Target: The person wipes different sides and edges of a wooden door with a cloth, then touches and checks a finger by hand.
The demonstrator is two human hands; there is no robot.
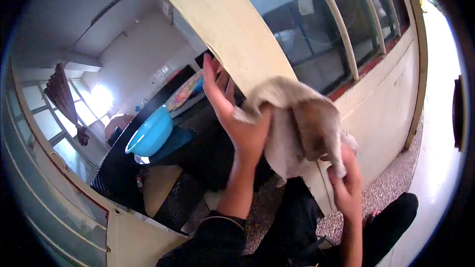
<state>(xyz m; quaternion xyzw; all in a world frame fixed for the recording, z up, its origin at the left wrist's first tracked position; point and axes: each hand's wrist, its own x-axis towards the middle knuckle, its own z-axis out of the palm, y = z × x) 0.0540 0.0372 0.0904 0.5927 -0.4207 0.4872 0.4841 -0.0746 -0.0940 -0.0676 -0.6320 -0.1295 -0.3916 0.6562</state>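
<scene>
A light grey-beige cloth (287, 99) with a brown stain hangs between my two hands in front of a cream door (247, 34). My left hand (240, 113) is at the door's edge, fingers stretched upward and apart, with the cloth draped over its thumb side. My right hand (345, 178) pinches the cloth's lower right corner between thumb and fingers. The upper part of the door has glass with cream bars (341, 24) and a red lower edge.
Through the doorway, a light blue basin (152, 131) sits on a black surface beside a colourful cloth (185, 89). Another barred door leaf (44, 168) stands at the left. Speckled floor (386, 183) lies below, with my dark-clothed knee (396, 222) at the right.
</scene>
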